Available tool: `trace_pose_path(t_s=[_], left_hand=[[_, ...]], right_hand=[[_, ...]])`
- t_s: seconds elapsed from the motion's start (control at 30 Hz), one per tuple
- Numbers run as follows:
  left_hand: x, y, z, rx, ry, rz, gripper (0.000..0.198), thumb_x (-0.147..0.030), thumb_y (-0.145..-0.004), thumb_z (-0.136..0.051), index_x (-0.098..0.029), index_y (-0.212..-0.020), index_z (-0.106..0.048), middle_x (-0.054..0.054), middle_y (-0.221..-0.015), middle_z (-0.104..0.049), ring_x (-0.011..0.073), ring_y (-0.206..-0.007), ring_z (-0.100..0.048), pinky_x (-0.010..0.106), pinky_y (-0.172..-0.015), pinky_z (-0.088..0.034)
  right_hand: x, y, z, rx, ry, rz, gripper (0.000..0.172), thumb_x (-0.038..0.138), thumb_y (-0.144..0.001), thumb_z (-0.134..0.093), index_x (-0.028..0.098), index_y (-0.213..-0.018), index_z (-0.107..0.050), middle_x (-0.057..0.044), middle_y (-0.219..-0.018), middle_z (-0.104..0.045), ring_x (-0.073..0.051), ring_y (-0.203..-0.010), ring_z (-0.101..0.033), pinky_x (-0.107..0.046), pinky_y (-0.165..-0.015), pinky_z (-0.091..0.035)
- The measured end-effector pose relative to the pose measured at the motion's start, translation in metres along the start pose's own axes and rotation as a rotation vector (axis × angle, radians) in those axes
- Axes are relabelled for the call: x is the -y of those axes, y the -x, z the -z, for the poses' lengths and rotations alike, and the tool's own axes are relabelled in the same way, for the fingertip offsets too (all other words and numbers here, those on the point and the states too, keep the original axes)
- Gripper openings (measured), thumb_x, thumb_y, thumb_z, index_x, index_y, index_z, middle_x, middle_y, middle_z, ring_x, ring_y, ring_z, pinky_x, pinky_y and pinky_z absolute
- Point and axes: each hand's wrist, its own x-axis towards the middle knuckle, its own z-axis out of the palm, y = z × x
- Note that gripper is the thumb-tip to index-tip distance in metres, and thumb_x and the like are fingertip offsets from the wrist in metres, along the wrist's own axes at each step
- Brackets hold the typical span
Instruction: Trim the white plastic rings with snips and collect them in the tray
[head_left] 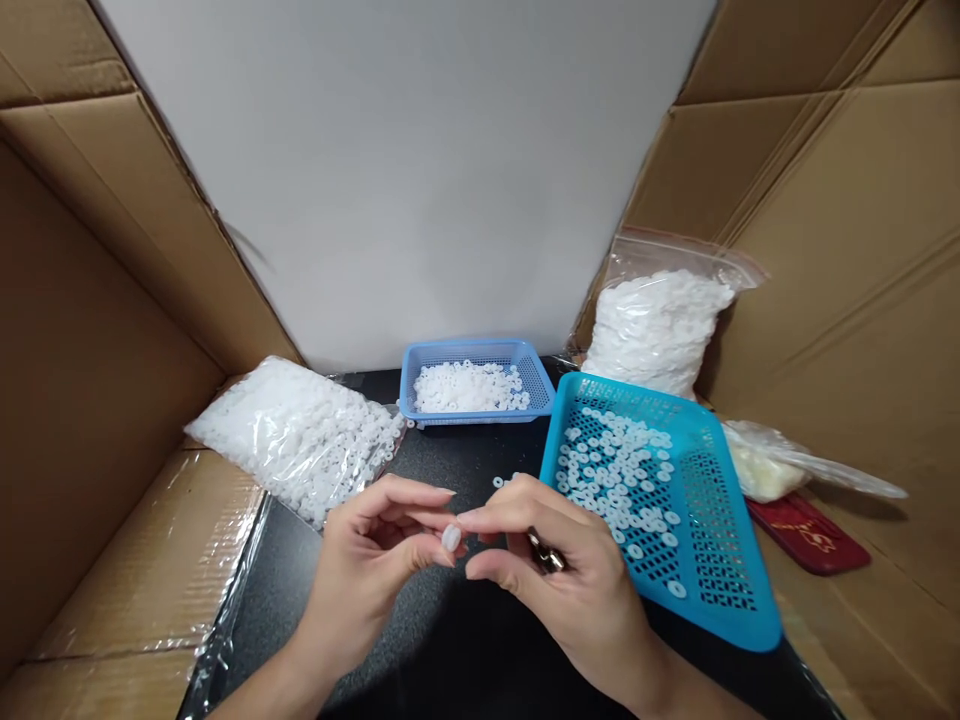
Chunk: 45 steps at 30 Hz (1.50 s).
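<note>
My left hand [379, 560] pinches a small translucent white plastic piece [451, 538] between thumb and fingers, above the black table. The fingertips of my right hand [562, 575] meet it from the right side; its thumb is slightly apart from the piece. Tucked in the curled fingers of that same hand are shiny dark metal pieces [546, 552], mostly covered, so their kind is unclear. To the right of my right hand stands a turquoise basket [739, 560] with many white plastic rings [619, 465] spread over its bottom.
A blue basket [536, 385] of small white rings stands at the back. Left lies a clear bag [300, 430] full of rings; another full bag [660, 325] leans at the right. A red flat object [814, 535] lies under a smaller bag [772, 465]. Cardboard walls [840, 200] enclose the sides.
</note>
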Motion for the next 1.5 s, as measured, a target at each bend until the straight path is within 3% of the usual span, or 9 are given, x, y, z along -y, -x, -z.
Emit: trace_pose_path(t_s=[0.27, 0.4, 0.57, 0.73, 0.9, 1.33, 1.5], left_hand=[[0.002, 0.001, -0.004, -0.014, 0.054, 0.069, 0.019, -0.012, -0.067, -0.094, -0.021, -0.08, -0.084, 0.001, -0.065, -0.081, 0.0113, -0.058, -0.074, 0.015, -0.06, -0.058], [0.001, -0.001, -0.005, 0.021, 0.09, 0.139, 0.019, -0.021, -0.065, -0.097, -0.02, -0.079, -0.084, 0.003, -0.067, -0.082, 0.0123, -0.06, -0.075, 0.016, -0.061, -0.058], [0.0, -0.001, -0.007, 0.035, 0.132, 0.17, 0.025, -0.035, -0.07, -0.094, -0.017, -0.083, -0.085, 0.006, -0.066, -0.081, 0.0132, -0.059, -0.073, 0.017, -0.058, -0.057], [-0.002, 0.0, -0.009, 0.015, 0.184, 0.292, 0.02, -0.027, -0.07, -0.095, -0.018, -0.085, -0.085, 0.005, -0.062, -0.079, 0.0077, -0.048, -0.066, 0.011, -0.047, -0.048], [-0.006, 0.004, -0.011, -0.008, 0.247, 0.328, 0.024, -0.027, -0.069, -0.096, -0.018, -0.09, -0.086, 0.004, -0.061, -0.077, 0.0082, -0.054, -0.068, 0.011, -0.052, -0.052], [-0.014, 0.016, -0.016, 0.038, 0.176, 0.229, 0.026, -0.021, -0.079, -0.088, -0.023, -0.105, -0.085, 0.006, -0.079, -0.083, 0.0117, -0.065, -0.071, 0.017, -0.064, -0.058], [-0.01, 0.016, -0.016, 0.042, 0.209, 0.221, 0.027, -0.029, -0.082, -0.086, -0.022, -0.108, -0.084, 0.006, -0.073, -0.08, 0.0136, -0.065, -0.072, 0.017, -0.061, -0.058]], right_hand=[[-0.001, 0.0, -0.003, 0.018, -0.034, -0.006, 0.013, 0.033, -0.094, -0.074, 0.02, -0.089, -0.076, -0.003, -0.076, -0.073, -0.014, -0.063, -0.063, -0.024, -0.055, -0.049], [-0.004, 0.0, -0.001, 0.041, 0.014, 0.008, 0.002, 0.022, -0.092, -0.076, 0.021, -0.091, -0.076, -0.003, -0.077, -0.071, -0.013, -0.058, -0.06, -0.024, -0.051, -0.05], [-0.007, 0.002, 0.001, 0.045, 0.093, 0.118, 0.016, 0.012, -0.092, -0.068, 0.022, -0.101, -0.075, -0.002, -0.081, -0.065, -0.013, -0.063, -0.062, -0.021, -0.052, -0.055], [-0.012, 0.006, -0.002, 0.044, 0.153, 0.181, 0.021, 0.008, -0.092, -0.066, 0.022, -0.106, -0.075, -0.002, -0.084, -0.064, -0.012, -0.064, -0.064, -0.02, -0.058, -0.058], [-0.017, 0.007, -0.007, -0.017, 0.119, 0.189, 0.025, 0.007, -0.089, -0.068, 0.024, -0.106, -0.074, -0.003, -0.087, -0.067, -0.014, -0.072, -0.068, -0.023, -0.061, -0.06], [-0.016, 0.008, -0.006, -0.077, -0.015, 0.079, 0.016, 0.012, -0.086, -0.074, 0.026, -0.094, -0.077, -0.001, -0.08, -0.068, -0.014, -0.065, -0.066, -0.023, -0.053, -0.055], [-0.017, 0.01, -0.005, -0.038, -0.04, 0.084, 0.018, 0.01, -0.087, -0.073, 0.026, -0.096, -0.076, -0.001, -0.082, -0.068, -0.013, -0.065, -0.065, -0.021, -0.053, -0.053]])
